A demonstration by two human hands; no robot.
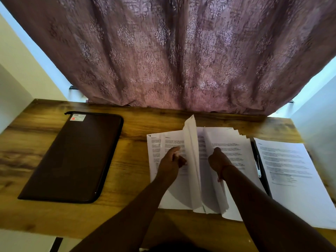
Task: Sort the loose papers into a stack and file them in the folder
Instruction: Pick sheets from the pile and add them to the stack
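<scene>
Left hand (pixel 171 160): index finger extended and pressing on the printed sheets, the other fingers (pixel 180 158) curled in against a raised sheet (pixel 191 160); whether they pinch it cannot be told. Right hand (pixel 218 159): fingers curled down into the papers (pixel 234 153), apparently gripping a leaf of the bundle; the fingertips are hidden. A red thread circles the right wrist.

The papers lie fanned and uneven on the desk (pixel 127 179), right of centre, with the raised sheet standing on edge between the two hands. Printed text covers the pages; it is too blurred to read.

To the right, a separate sheet (pixel 294 179) of printed text lies flat, overlapping a dark board with a pen (pixel 257 165) along its left edge.

The folder (pixel 72 157), dark brown with a zip edge, lies closed on the left of the desk, well apart from the papers. A small red-and-white label sits at its top; the wording is illegible.

A patterned mauve curtain (pixel 172 51) hangs behind the desk.
</scene>
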